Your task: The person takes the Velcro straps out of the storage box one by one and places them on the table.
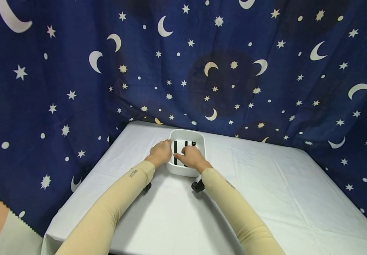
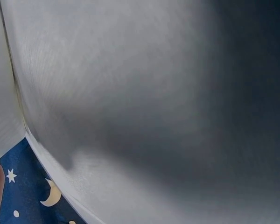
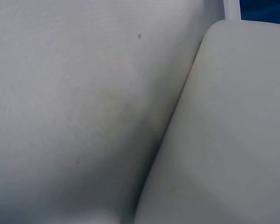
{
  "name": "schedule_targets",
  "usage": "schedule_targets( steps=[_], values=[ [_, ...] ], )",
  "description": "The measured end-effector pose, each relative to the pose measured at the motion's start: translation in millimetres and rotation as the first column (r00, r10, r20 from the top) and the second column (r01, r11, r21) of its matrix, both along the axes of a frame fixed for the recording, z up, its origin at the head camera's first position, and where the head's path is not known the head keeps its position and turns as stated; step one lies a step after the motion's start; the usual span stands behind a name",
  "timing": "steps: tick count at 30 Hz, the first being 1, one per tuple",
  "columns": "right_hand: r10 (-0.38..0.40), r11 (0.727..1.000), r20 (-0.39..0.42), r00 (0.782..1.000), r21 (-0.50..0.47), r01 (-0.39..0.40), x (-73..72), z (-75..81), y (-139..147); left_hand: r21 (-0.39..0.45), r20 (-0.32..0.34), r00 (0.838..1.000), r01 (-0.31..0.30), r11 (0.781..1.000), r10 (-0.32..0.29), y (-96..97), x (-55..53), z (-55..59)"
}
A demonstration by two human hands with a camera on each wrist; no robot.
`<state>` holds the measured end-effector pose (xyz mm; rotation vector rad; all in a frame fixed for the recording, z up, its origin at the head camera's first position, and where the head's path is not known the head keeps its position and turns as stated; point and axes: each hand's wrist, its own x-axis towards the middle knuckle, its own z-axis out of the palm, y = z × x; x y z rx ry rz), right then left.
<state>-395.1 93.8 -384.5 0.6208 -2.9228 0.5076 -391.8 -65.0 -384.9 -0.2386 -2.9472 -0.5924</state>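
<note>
A white, round-cornered plastic bin (image 1: 183, 171) stands on the table, with several narrow black bars (image 1: 175, 150) lengthwise inside it; their exact kind is unclear. At the bin's left rim, my left hand (image 1: 162, 152) grips the wall, its fingertips by the edge. My right hand (image 1: 192, 156) reaches over the front right part into the bin, thumb stretched left toward the leftmost bar. Its other fingers bend downward, and what lies under them is hidden. The bin's smooth outer wall (image 3: 224, 121) fills the right side of the right wrist view.
A white cloth (image 1: 259, 184) covers the table. Behind and to the left hangs a dark blue curtain (image 1: 183, 71) with moons and stars. Black wrist mounts (image 1: 198, 186) hang below both sleeves. The left wrist view is mostly shaded cloth (image 2: 107, 70).
</note>
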Motion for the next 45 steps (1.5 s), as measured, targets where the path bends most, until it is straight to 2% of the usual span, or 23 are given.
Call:
schedule_targets(
  steps=[9, 17, 29, 38, 45],
  values=[
    [0.005, 1.0, -0.016, 1.0, -0.008, -0.005, -3.7, -3.1, -5.4, 0.008, -0.009, 1.0, -0.001, 1.0, 0.002, 0.4, 2.1, 0.4],
    [-0.016, 1.0, -0.018, 1.0, 0.025, 0.016, -6.4, -2.8, -7.6, 0.006, -0.012, 1.0, 0.002, 1.0, -0.002, 0.9, 0.1, 2.0],
    [-0.014, 1.0, 0.042, 0.999, 0.012, 0.014, -6.1, -8.6, -10.4, 0.001, 0.017, 1.0, -0.002, 1.0, 0.002, -0.8, 3.2, -3.6],
    [-0.101, 0.995, 0.091, 0.991, 0.008, 0.101, -8.6, -7.8, -11.1, 0.001, 0.007, 1.0, 0.002, 1.0, -0.002, -0.2, -0.4, -3.1],
    [-0.127, 0.992, 0.127, 0.984, -0.005, 0.129, -10.2, -8.3, -13.0, -0.001, -0.008, 1.0, 0.006, 1.0, -0.006, -0.2, -0.5, -2.4]
  ],
)
